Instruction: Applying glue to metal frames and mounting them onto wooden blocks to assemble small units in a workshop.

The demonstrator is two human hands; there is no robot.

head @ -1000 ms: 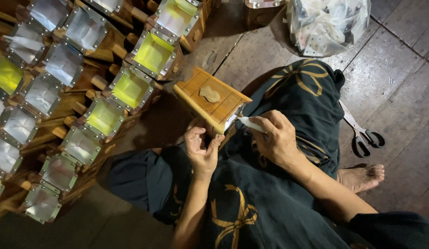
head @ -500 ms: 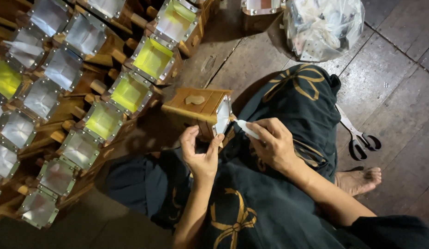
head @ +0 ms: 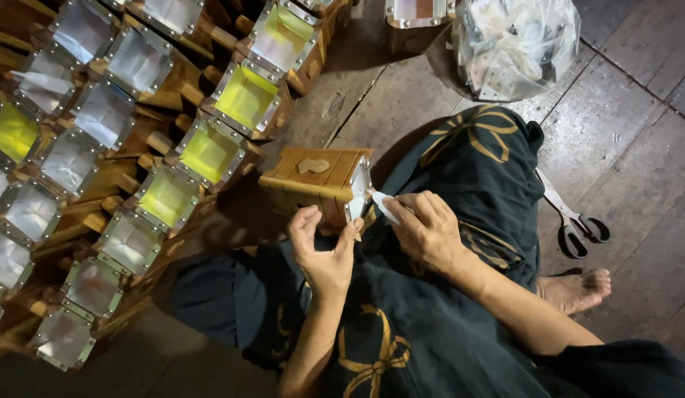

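A small wooden box (head: pixel 313 180) with a metal-framed pale panel on its end rests on my lap, tipped on its side. My left hand (head: pixel 322 247) grips its near lower edge from below. My right hand (head: pixel 425 230) pinches a small white tube or strip (head: pixel 381 204) whose tip touches the framed panel at the box's right end. I sit on a plank floor in dark cloth with gold patterning (head: pixel 431 324).
Rows of several similar wooden boxes with yellow or pale panels (head: pixel 210 151) fill the left. A clear plastic bag of pale pieces (head: pixel 515 44) lies at the top right. Scissors (head: pixel 574 221) lie on the floor right of my knee, near my bare foot (head: pixel 578 287).
The box has been turned from its top facing me to lying on its side, with the framed end toward my right hand. Both hands stayed on it.
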